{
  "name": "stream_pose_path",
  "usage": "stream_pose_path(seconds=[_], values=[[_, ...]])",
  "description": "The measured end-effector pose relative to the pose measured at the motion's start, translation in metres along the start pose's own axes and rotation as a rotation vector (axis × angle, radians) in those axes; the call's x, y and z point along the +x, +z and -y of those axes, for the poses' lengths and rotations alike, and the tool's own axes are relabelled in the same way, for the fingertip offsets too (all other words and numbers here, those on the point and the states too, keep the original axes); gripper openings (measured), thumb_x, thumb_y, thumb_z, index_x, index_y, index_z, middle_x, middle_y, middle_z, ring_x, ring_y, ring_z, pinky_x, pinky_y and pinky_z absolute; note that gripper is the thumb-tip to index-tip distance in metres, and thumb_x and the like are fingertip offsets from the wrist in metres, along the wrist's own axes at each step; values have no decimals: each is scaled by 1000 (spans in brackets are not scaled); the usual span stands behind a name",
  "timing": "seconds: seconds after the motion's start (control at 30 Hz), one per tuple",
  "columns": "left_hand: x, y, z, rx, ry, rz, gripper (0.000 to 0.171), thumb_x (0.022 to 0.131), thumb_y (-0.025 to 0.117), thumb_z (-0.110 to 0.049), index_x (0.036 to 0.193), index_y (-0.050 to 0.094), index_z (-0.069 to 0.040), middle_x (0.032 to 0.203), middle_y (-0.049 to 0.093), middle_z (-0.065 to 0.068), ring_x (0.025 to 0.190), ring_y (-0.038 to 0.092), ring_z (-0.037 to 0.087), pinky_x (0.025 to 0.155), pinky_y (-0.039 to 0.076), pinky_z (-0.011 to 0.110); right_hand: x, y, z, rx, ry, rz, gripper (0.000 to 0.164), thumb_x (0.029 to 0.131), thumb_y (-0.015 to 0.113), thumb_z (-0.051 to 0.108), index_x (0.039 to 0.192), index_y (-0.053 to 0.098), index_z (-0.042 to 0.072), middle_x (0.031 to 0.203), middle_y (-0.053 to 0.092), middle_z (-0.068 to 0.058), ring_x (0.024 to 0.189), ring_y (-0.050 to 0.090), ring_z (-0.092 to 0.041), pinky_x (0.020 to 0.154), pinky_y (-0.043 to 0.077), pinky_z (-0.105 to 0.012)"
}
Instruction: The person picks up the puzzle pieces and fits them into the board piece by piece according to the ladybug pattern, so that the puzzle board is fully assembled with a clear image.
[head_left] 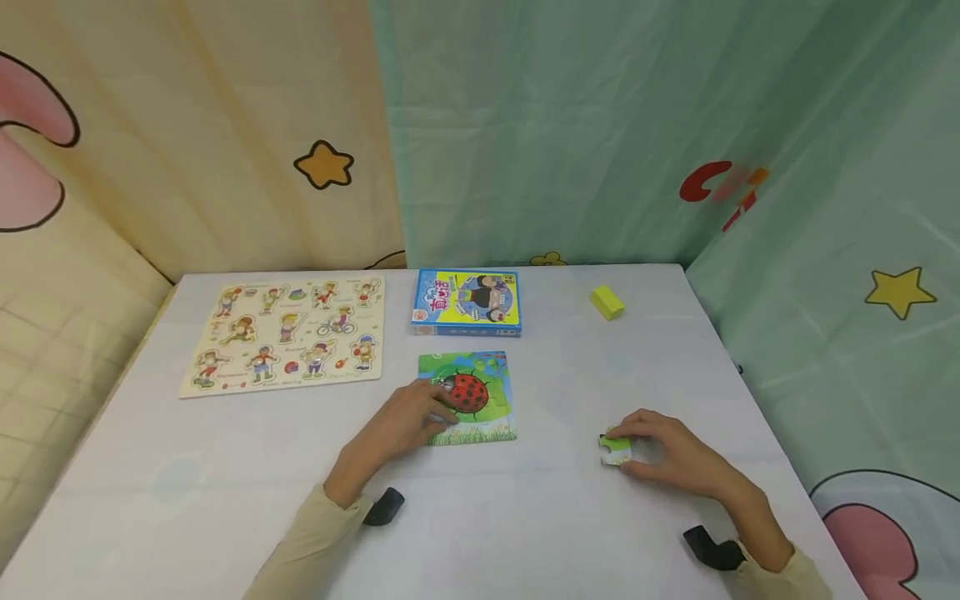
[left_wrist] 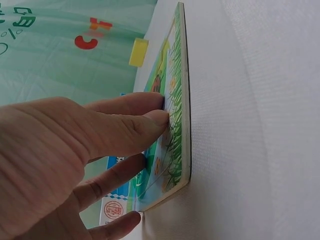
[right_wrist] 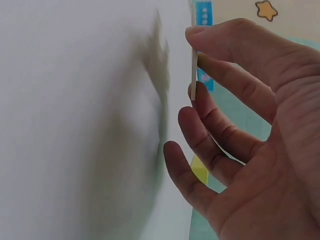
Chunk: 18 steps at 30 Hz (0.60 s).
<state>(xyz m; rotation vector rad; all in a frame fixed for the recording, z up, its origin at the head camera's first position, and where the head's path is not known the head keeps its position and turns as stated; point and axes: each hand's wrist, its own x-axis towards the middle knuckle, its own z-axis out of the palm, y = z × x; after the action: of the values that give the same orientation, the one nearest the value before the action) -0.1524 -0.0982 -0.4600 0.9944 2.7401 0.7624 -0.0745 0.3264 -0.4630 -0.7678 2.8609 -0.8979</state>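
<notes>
A ladybug jigsaw puzzle (head_left: 489, 427) in a thin square board lies on the white table, its grassy border toward the person. My left hand (head_left: 408, 421) rests on the board's left part, with thumb and fingertips on the picture near the ladybug's head. The left wrist view shows the thumb beside the index finger on the board (left_wrist: 181, 100); whether they pinch a piece is hidden. Off to the right, my right hand (head_left: 671, 454) pinches a green-and-white jigsaw piece (head_left: 617, 452) between thumb and fingers. Seen edge-on in the right wrist view, the piece (right_wrist: 194, 75) is held above the table.
Behind the ladybug board lies a blue and yellow box (head_left: 467, 303). A peg puzzle board with sports figures (head_left: 281, 337) is at the back left. One small yellow block (head_left: 607, 302) sits at the back right. Printed curtains (head_left: 540, 133) hang along the table's far edge.
</notes>
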Motion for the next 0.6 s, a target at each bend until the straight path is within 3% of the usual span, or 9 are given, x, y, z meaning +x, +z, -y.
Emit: stream_pose_path(seconds=[0.2,0.6], values=[[-1,1,0,1,7,-1,14,84,80,-14,98,81,-15,113,71,1,112,59,23,98,49,45,23,9,12,3,-61,0,37,79,84,15,114,73,24,110,64,14,102,60,-5,89,51,-26],[-2,2,1,3,22,-20,13,83,81,-12,96,82,-14,111,71,2,110,59,23,95,50,44,69,26,35,7,-102,19,29,82,83,19,110,76,22,111,64,12,107,57,-9,93,51,-35]])
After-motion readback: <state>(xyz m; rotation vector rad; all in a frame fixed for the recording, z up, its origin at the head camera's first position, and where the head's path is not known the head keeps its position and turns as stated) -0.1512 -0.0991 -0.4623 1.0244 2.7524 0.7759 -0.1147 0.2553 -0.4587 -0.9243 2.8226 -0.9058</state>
